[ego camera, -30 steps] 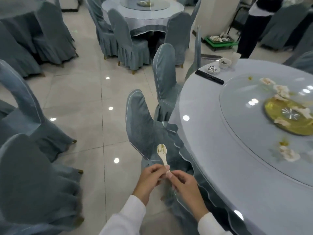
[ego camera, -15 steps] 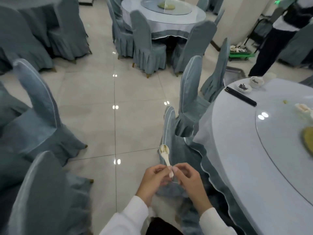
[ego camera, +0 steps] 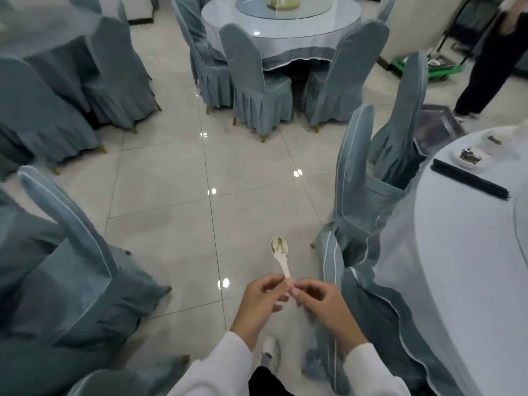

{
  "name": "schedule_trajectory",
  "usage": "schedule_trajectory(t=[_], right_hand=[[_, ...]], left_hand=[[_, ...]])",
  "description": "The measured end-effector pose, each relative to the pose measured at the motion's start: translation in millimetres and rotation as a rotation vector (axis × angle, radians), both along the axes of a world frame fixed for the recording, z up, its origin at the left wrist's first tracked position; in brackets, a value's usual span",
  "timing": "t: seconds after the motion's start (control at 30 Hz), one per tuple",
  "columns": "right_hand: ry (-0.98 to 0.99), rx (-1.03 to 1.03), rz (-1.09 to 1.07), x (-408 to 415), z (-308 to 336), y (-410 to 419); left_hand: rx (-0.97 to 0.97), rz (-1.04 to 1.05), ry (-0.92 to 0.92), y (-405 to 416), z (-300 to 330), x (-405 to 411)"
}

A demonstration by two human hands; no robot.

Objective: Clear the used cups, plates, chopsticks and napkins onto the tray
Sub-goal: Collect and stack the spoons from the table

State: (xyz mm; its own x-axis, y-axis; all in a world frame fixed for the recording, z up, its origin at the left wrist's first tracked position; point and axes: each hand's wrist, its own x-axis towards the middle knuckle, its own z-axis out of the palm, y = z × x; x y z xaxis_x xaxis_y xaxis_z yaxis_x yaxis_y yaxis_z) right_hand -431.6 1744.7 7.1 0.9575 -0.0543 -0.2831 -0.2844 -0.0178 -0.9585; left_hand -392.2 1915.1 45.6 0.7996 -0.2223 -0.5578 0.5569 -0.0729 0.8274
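While we stand between the chairs with the spoon [ego camera: 280,254] held out over the tiled floor [ego camera: 171,195], the main risk is a drop. The spoon is held only at the end of its handle, by fingertips, and its bowl, smeared with green residue, points away from us and is the heavier end. If the pinch loosens, or the two hands pull in different directions, we judge the spoon can tip forward and fall on the hard tiles, where it may break. The residue can also drip on the floor or on a chair cover [ego camera: 357,172].

Our left hand [ego camera: 258,302] has its fingers curled, and its thumb and forefinger pinch the handle end. Our right hand [ego camera: 325,307] is also curled, and its fingertips meet the same handle end from the other side. Which hand carries most of the weight we cannot tell.

The rest of the used things are well apart from us, on the round surface [ego camera: 457,252] at the right: black chopsticks [ego camera: 468,181] and, beyond them, two small white dishes [ego camera: 470,158]. A tray is not clearly in our view.
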Motion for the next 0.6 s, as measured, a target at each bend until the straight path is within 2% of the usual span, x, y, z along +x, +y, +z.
schedule_trajectory(t=[0.2, 0.6], right_hand=[[-0.027, -0.025, -0.101, 76, 12, -21], [0.005, -0.046, -0.535, 168, -3, -90]], left_hand=[[0.007, -0.131, 0.007, -28, 3, 97], [-0.016, -0.517, 0.033, -135, -9, 241]])
